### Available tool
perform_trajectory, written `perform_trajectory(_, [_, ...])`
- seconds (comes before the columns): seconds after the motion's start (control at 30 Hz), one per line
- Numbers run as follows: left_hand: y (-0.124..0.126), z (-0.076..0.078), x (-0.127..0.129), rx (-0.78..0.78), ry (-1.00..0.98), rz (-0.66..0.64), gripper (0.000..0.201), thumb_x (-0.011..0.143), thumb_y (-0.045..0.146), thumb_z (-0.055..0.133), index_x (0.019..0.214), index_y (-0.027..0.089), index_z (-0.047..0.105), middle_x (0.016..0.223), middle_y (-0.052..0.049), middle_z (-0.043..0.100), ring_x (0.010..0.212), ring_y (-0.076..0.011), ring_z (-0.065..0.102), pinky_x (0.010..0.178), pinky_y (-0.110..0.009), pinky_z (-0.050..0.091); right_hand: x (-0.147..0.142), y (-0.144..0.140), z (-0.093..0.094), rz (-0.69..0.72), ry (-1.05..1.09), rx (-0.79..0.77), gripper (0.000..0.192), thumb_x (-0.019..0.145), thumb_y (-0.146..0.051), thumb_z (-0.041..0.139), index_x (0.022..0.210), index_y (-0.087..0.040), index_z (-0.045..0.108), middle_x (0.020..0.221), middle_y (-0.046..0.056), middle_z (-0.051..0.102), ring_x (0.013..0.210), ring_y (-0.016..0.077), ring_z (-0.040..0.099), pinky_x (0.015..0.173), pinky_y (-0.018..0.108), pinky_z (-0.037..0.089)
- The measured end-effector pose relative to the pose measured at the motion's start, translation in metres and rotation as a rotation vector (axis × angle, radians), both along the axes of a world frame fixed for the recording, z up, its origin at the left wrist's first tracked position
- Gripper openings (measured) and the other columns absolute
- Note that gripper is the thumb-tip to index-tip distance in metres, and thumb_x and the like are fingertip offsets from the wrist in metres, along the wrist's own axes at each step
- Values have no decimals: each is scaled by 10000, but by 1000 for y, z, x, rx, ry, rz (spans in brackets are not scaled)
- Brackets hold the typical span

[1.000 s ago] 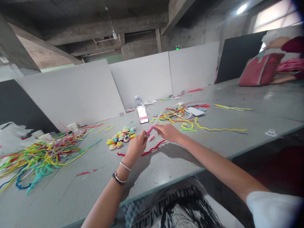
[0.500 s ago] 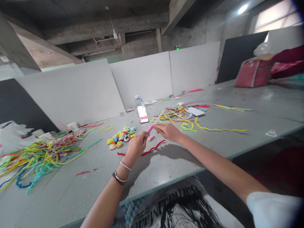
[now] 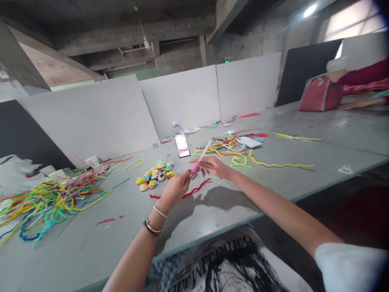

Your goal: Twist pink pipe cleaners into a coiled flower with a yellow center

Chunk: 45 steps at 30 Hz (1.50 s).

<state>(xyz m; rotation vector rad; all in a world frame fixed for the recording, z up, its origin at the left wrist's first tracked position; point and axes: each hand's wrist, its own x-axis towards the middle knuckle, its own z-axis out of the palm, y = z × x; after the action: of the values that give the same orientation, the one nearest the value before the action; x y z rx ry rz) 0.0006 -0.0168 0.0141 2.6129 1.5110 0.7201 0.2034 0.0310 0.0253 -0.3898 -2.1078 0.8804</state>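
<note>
Grey and wide, the surface (image 3: 243,194) runs off to white partitions (image 3: 182,97) at the back, with bare room in front of the worker and to the right, up to the near edge just over the lap. At far left sprawls a heap of coloured stems (image 3: 51,198); a smaller tangle (image 3: 226,146) lies past the hands, and finished pieces (image 3: 155,175) cluster just left of them. A red stem (image 3: 194,190) rests under the hands. Both hands have lifted slightly off the surface since a second ago. The left hand (image 3: 176,187) pinches the pink coil (image 3: 194,167) from below; the right hand (image 3: 214,166) pinches it from above, and the rod (image 3: 203,153) now tilts steeper, suggesting winding is underway. Far right, another person's sleeve (image 3: 361,75) reaches a red bag (image 3: 320,94).
</note>
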Motion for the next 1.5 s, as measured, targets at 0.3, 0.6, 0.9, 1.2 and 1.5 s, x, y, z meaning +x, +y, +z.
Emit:
perform_trajectory(0.3, [0, -1, 4, 172, 115, 183, 350, 951, 367, 230, 1060, 187, 510, 674, -26, 614, 593, -159, 578, 506, -231, 273, -6, 15, -7, -103, 167, -130, 326, 798, -441, 595, 954, -154, 615, 692, 0, 578, 510, 76, 502, 485, 207, 434])
perform_trajectory(0.6, [3, -2, 4, 256, 9, 152, 294, 912, 395, 398, 1126, 222, 503, 820, -7, 674, 620, -113, 605, 519, -189, 320, -6, 9, -3, -172, 221, -163, 319, 792, -443, 593, 920, -151, 607, 632, -6, 587, 468, 81, 502, 451, 215, 439])
perform_trajectory(0.9, [1, -4, 2, 233, 33, 149, 252, 912, 206, 362, 1110, 208, 517, 809, -20, 691, 708, -138, 646, 539, -198, 345, -4, 12, -5, -186, 187, -130, 364, 789, -469, 589, 960, -150, 631, 620, -9, 593, 444, 77, 500, 445, 216, 447])
perform_trajectory(1.2, [5, -6, 0, 195, 152, 145, 294, 876, 110, 339, 1131, 189, 462, 726, 7, 661, 623, -133, 610, 508, -213, 311, -1, 11, 1, -71, 122, -177, 391, 831, -455, 549, 1073, -161, 639, 670, -6, 582, 487, 62, 515, 459, 193, 392])
perform_trajectory(1.5, [1, -3, 6, 210, 228, 210, 303, 943, 310, 274, 1181, 189, 418, 730, -31, 658, 611, -186, 622, 486, -238, 306, -4, 9, 2, -57, 138, -224, 408, 814, -470, 564, 1051, -148, 647, 575, -29, 542, 453, 69, 494, 448, 204, 392])
